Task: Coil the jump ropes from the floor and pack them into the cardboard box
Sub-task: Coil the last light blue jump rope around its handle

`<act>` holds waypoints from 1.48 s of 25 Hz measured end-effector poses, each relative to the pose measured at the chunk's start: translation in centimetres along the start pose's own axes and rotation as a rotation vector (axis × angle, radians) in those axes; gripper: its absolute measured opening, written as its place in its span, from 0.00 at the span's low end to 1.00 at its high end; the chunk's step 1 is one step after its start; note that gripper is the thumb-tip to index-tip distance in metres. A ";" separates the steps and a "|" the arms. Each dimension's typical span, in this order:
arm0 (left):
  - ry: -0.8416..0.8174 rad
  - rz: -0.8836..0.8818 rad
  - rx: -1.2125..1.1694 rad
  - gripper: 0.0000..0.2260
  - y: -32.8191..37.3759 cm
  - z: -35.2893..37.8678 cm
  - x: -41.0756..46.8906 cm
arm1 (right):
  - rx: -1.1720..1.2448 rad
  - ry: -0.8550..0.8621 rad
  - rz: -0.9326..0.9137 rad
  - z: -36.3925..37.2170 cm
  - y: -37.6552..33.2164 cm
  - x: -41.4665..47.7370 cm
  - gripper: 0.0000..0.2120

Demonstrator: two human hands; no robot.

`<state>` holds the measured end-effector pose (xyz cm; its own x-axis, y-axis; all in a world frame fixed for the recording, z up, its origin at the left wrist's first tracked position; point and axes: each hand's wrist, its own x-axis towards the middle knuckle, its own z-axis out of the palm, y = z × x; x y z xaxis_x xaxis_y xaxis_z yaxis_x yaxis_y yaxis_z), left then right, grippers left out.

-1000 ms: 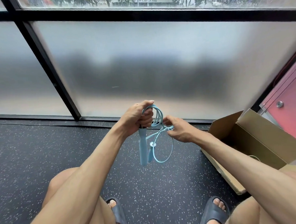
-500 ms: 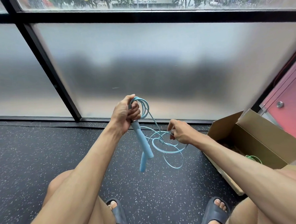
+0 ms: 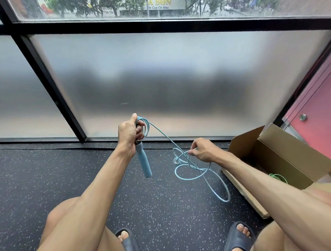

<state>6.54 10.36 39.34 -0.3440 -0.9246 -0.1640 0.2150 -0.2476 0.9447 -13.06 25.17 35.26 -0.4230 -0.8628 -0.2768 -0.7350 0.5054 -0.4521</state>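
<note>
My left hand grips the top of a light blue jump rope handle together with a few small coils of its cord; the handle hangs down below the fist. The blue cord runs down to the right, where my right hand pinches it and loose loops dangle over the floor. An open cardboard box lies tipped on the floor at the right. A green rope shows inside it, partly hidden by my right forearm.
I am crouched on a dark speckled rubber floor, my sandalled feet at the bottom of the view. A frosted glass wall with black frames stands close ahead. A red door or panel is behind the box.
My hands have moved apart: the right hand pulled the cord out to the right and down, and the tight coil opened into loose hanging loops. The left hand still holds the handle.
</note>
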 end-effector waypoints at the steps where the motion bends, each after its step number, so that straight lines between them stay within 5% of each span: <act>1: 0.037 0.001 -0.022 0.20 0.1 0.0 0.1 | -0.036 0.018 0.021 -0.1 0.4 0.1 0.12; 6: 0.301 0.021 -0.139 0.18 1.2 -1.6 1.2 | -0.323 -0.002 0.198 -0.3 3.2 -1.1 0.05; 13: 0.460 0.082 -0.205 0.17 1.9 -2.3 1.1 | -0.400 0.009 0.350 -1.0 5.6 -2.5 0.16; 19: 0.570 0.107 -0.206 0.18 3.1 -3.9 1.1 | -0.312 -0.012 0.443 -1.2 6.6 -2.8 0.11; 24: 0.053 0.060 0.018 0.18 1.6 -1.6 0.0 | -0.327 0.033 0.230 -0.5 4.0 -1.0 0.13; 27: -0.295 -0.029 0.165 0.19 0.6 -0.2 -1.2 | -0.064 0.001 -0.021 0.6 1.4 0.2 0.22; 31: -0.537 -0.133 0.254 0.20 0.1 1.1 -2.5 | 0.212 -0.053 -0.238 1.4 -2.3 0.1 0.28; 37: -0.716 -0.263 0.222 0.19 0.3 1.3 -3.1 | 0.379 0.185 -0.227 1.8 -4.2 0.2 0.09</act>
<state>6.45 13.53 40.51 -0.8785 -0.4140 -0.2383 -0.1163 -0.2985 0.9473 -9.06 22.91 35.59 -0.3863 -0.9224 0.0049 -0.5895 0.2427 -0.7704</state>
